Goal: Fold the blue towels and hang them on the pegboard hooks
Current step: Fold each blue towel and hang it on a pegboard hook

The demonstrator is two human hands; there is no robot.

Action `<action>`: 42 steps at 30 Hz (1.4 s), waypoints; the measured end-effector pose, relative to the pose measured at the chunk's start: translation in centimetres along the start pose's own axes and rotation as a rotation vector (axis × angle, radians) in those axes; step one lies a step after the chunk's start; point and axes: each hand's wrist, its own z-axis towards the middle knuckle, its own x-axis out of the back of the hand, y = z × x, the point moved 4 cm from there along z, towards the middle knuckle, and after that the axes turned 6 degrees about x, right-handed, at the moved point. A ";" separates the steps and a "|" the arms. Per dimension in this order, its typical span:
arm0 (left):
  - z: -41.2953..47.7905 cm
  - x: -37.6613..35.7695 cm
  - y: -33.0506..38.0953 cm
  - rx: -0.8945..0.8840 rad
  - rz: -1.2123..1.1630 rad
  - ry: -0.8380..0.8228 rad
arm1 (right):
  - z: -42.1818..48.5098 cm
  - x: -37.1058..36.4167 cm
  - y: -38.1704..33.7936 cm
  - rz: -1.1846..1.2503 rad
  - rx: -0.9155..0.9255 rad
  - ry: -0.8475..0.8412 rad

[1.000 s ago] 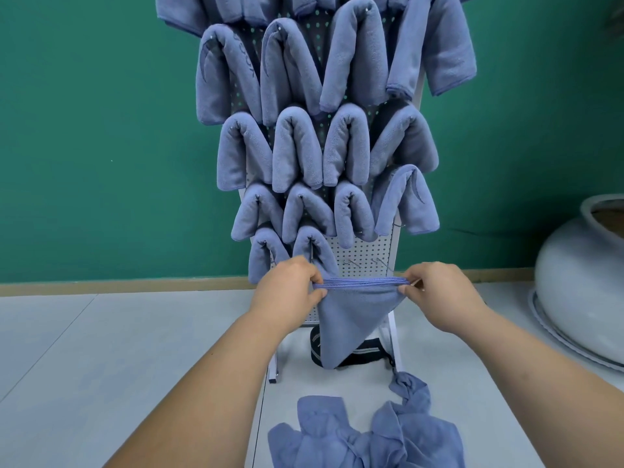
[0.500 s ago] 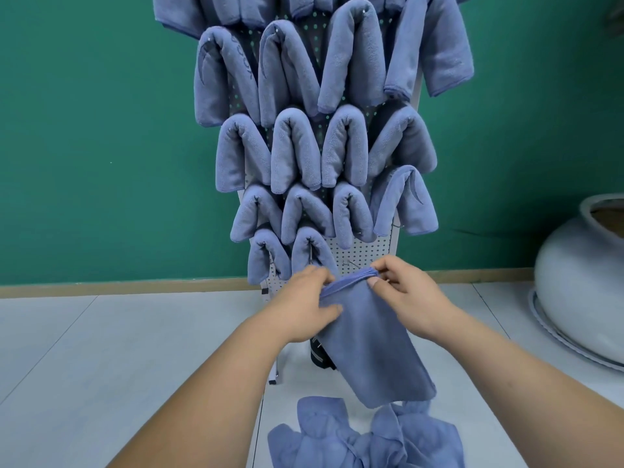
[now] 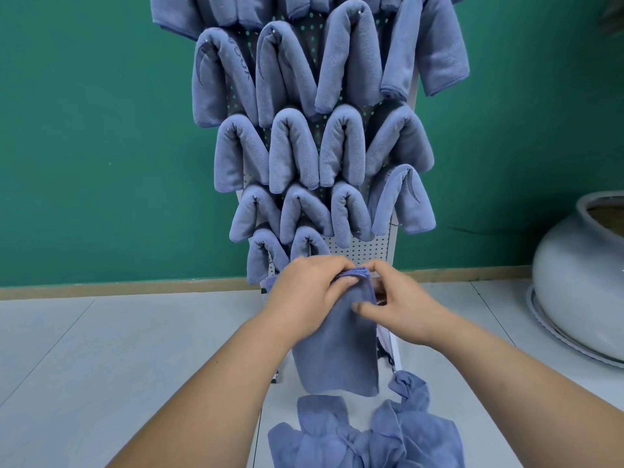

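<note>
Obs.: the left hand [image 3: 314,295] is gripping the top of a folded towel [image 3: 337,359], fingers curling over its bunched upper edge. The right hand [image 3: 401,305] is pinching the same edge from the right, thumb lying across the front of the cloth. Both hands are grasping; neither is free.

Towel position: it is hanging from the hands as a narrow blue strip in front of the lower part of the pegboard [image 3: 366,248].

Pegboard: white, perforated, standing upright before the green wall [image 3: 84,130]. Hung towels [image 3: 293,150] are covering most of it in rows, each draping in an inverted V (the lowest row is holding two, on the left side, just above the left hand). A bare patch of board is showing to the right of those two.

Pile of towels [image 3: 364,437]: lying crumpled on the floor [image 3: 101,366] at the near edge, below the held towel; whether the two are touching I cannot tell.

Writing: stitched marks are showing on the leftmost towel of the upper full row, unreadable at this size.

Right edge: a large pale pot [image 3: 580,282] is sitting well apart from the board.
</note>
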 end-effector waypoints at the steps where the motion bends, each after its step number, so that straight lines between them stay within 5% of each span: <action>1: 0.2 0.4 0.5 -0.046 0.019 0.037 | -0.1 0.0 0.3 -0.023 -0.008 -0.036; 6: 0.3 2.9 1.0 -0.068 -0.066 0.199 | -0.1 0.5 2.5 -0.326 -0.068 -0.170; 12: -0.3 4.9 -4.2 0.375 -0.368 0.350 | -0.7 3.5 6.0 -0.663 -0.242 -0.277; 15: -0.7 4.5 -7.2 0.552 -0.370 0.348 | -0.8 5.5 6.5 -0.583 -0.274 -0.190; 21: -1.2 3.2 -10.5 0.902 -0.506 0.376 | -0.5 8.0 5.3 -0.136 -0.184 0.237; 27: -0.7 3.4 -9.2 0.917 -0.721 0.512 | -0.3 9.0 1.5 0.149 -0.086 0.599; 31: -0.8 2.8 -9.2 0.938 -0.668 0.535 | -0.5 8.7 2.2 0.256 -0.191 0.636; 36: -1.7 1.0 -10.1 1.125 -0.740 0.359 | -0.7 8.4 5.0 0.218 -0.426 0.602; 42: -1.7 0.9 -10.4 1.063 -0.687 0.286 | -0.7 9.0 5.9 0.203 -0.346 0.597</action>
